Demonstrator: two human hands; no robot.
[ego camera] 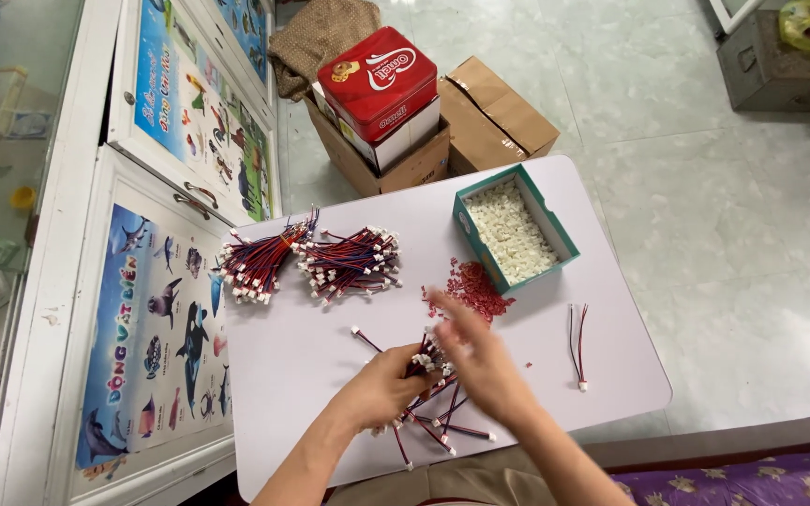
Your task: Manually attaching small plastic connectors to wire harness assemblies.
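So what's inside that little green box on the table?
The green box is filled nearly to the rim with small white plastic connector housings. Whatever lies beneath the top layer, and the box's bottom, is covered.

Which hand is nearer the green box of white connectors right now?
Right. The right hand reaches up past the red pieces just below the green box; the left hand sits lower and further left, gripping a wire bunch.

red-and-blue wires (428, 398), white table (330, 347), teal box (515, 228), red tin (379, 80).

Red-blue wire bundle (428, 361), white connectors, held
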